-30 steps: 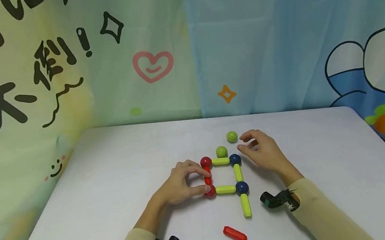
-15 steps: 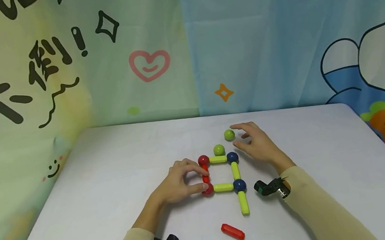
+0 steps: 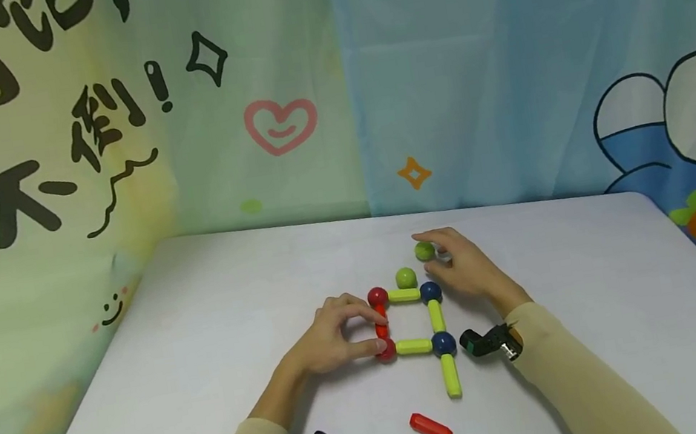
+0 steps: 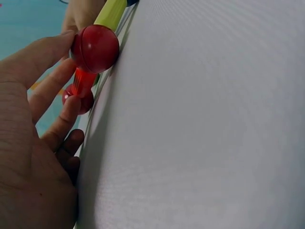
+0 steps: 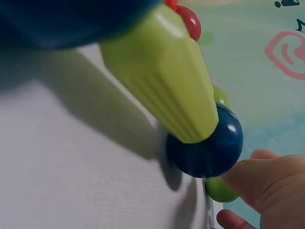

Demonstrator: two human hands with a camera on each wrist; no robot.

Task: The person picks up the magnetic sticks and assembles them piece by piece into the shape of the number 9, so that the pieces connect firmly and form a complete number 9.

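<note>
A flat square of magnetic rods and balls lies on the table, with red balls at left and blue balls at right. My left hand (image 3: 328, 334) holds its left side, thumb on the near red ball (image 4: 97, 47) and fingers at the red rod (image 4: 83, 82). Yellow-green rods (image 3: 414, 346) form the other sides; one more rod (image 3: 450, 376) sticks out toward me from the near blue ball (image 3: 444, 343). My right hand (image 3: 466, 267) has thumb and index finger around the far green ball (image 3: 423, 251), seen partly behind the thumb in the right wrist view.
Another green ball (image 3: 406, 278) sits right behind the far yellow-green rod. A loose red rod (image 3: 431, 429) lies near me, below the square. A printed curtain (image 3: 476, 78) hangs behind the table's far edge.
My right hand has moved left to the far green ball, and its thumb and index finger now close around it. The left hand keeps its hold on the square.
</note>
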